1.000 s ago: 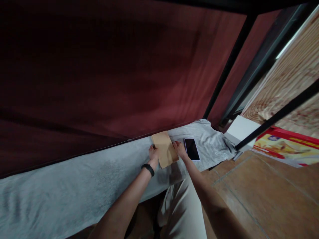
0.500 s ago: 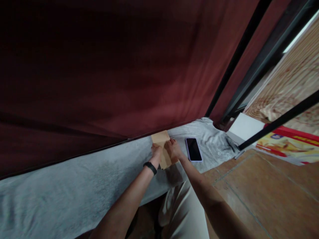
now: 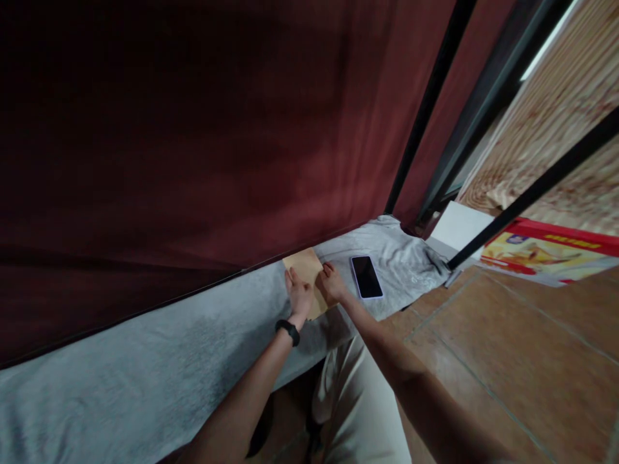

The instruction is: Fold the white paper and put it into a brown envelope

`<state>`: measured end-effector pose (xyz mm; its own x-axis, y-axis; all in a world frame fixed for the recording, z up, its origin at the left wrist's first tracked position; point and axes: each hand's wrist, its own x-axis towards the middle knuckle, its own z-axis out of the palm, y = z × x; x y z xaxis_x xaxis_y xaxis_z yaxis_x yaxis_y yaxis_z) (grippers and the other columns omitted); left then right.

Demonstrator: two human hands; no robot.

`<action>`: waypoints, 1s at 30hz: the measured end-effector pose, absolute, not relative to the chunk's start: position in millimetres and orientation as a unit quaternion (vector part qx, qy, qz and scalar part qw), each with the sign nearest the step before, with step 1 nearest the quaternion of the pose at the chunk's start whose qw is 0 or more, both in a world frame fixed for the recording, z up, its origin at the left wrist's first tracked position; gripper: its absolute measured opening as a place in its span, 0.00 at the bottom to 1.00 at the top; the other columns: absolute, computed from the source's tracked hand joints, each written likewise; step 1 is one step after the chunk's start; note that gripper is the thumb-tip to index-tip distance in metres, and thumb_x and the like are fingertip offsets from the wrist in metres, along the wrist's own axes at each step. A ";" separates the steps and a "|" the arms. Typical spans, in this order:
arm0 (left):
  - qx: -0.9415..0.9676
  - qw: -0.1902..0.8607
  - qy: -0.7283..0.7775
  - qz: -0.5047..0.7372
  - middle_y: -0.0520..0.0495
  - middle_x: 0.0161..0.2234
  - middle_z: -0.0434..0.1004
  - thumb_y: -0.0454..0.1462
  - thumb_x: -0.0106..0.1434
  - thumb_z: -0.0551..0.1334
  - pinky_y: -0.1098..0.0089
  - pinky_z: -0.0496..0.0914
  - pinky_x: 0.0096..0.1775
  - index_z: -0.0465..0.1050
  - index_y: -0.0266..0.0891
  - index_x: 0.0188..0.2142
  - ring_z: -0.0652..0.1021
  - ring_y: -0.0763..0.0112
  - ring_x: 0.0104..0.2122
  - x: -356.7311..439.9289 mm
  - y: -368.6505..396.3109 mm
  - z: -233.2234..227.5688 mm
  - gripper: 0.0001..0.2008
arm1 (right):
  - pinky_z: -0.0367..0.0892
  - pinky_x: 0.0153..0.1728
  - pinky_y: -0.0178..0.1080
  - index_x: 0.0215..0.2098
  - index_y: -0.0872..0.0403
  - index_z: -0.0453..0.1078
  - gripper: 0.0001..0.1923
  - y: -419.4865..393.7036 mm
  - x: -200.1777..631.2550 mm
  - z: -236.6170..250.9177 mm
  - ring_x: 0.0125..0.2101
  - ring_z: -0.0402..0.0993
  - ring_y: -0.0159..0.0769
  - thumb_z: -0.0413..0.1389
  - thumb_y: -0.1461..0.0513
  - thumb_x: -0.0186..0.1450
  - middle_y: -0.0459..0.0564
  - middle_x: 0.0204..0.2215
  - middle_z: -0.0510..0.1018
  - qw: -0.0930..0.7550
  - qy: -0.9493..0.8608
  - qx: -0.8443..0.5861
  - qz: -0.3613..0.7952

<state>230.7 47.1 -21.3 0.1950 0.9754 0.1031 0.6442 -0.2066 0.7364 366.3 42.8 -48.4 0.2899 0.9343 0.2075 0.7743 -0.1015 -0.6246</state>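
A tan paper envelope lies flat on the grey sheet, its far edge against the dark red curtain. My left hand, with a black band on the wrist, presses flat on the envelope's left side with fingers spread. My right hand rests on its right side with fingers curled down on the paper. Both hands cover most of the envelope. A black phone lies face up on the sheet just right of my right hand.
A dark red curtain hangs right behind the sheet. Black metal frame bars rise at the right. A white board and a red and yellow box lie beyond the sheet's end. Brown floor tiles spread at the right.
Both hands have slid inward from the envelope's side edges onto its top, so that less of the paper shows. The phone has stayed where it was.
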 end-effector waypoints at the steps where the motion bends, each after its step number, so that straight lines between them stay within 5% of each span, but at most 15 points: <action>1: 0.738 0.262 0.556 0.277 0.26 0.70 0.49 0.29 0.61 0.55 0.55 0.50 0.68 0.48 0.24 0.69 0.50 0.51 0.71 230.7 43.0 -16.9 0.37 | 0.67 0.58 0.46 0.52 0.61 0.72 0.16 42.4 366.4 -48.0 0.56 0.72 0.44 0.49 0.67 0.68 0.63 0.52 0.77 0.340 -0.574 -0.735 0.124; 10: 0.892 0.101 0.424 0.118 0.37 0.73 0.47 0.39 0.70 0.53 0.46 0.46 0.68 0.55 0.38 0.69 0.48 0.50 0.72 215.4 -23.6 -17.3 0.29 | 0.63 0.62 0.50 0.62 0.59 0.66 0.24 -29.7 395.3 -51.2 0.63 0.63 0.48 0.48 0.60 0.69 0.63 0.62 0.67 0.384 -0.521 -0.759 0.062; 14: 0.894 0.103 0.429 0.077 0.36 0.72 0.49 0.39 0.69 0.56 0.45 0.49 0.67 0.57 0.38 0.69 0.49 0.49 0.71 211.7 -31.4 -19.4 0.30 | 0.58 0.63 0.55 0.66 0.65 0.59 0.29 -68.2 415.4 -54.8 0.66 0.56 0.55 0.48 0.60 0.69 0.70 0.65 0.62 0.311 -0.459 -0.832 0.000; 18: 0.896 0.102 0.420 0.101 0.36 0.72 0.47 0.40 0.68 0.57 0.44 0.47 0.68 0.55 0.39 0.70 0.49 0.49 0.72 207.1 -31.3 -10.4 0.32 | 0.59 0.61 0.52 0.67 0.67 0.57 0.32 -81.6 429.9 -49.5 0.63 0.61 0.56 0.49 0.57 0.70 0.72 0.63 0.65 0.242 -0.380 -0.892 0.040; 22: 0.877 0.144 0.425 0.173 0.38 0.73 0.47 0.39 0.69 0.55 0.46 0.48 0.68 0.56 0.41 0.69 0.50 0.51 0.72 181.8 -46.3 -12.0 0.30 | 0.61 0.58 0.48 0.69 0.66 0.54 0.36 -78.5 434.4 -37.5 0.59 0.67 0.56 0.51 0.53 0.70 0.71 0.61 0.68 0.209 -0.365 -0.902 0.099; 27: 0.810 0.256 0.462 0.256 0.41 0.72 0.51 0.35 0.65 0.55 0.49 0.54 0.67 0.63 0.43 0.66 0.52 0.55 0.71 126.9 -94.6 -32.3 0.28 | 0.60 0.57 0.55 0.72 0.65 0.46 0.51 -70.7 418.7 -29.4 0.60 0.64 0.64 0.60 0.47 0.62 0.77 0.64 0.60 0.160 -0.358 -0.916 0.086; 30: 0.750 0.337 0.489 0.292 0.42 0.71 0.54 0.38 0.64 0.57 0.51 0.55 0.67 0.66 0.44 0.64 0.57 0.55 0.70 99.5 -123.7 -38.4 0.27 | 0.58 0.57 0.57 0.72 0.65 0.46 0.51 -71.7 408.1 -27.5 0.61 0.62 0.66 0.61 0.49 0.61 0.79 0.64 0.58 0.153 -0.363 -0.917 0.059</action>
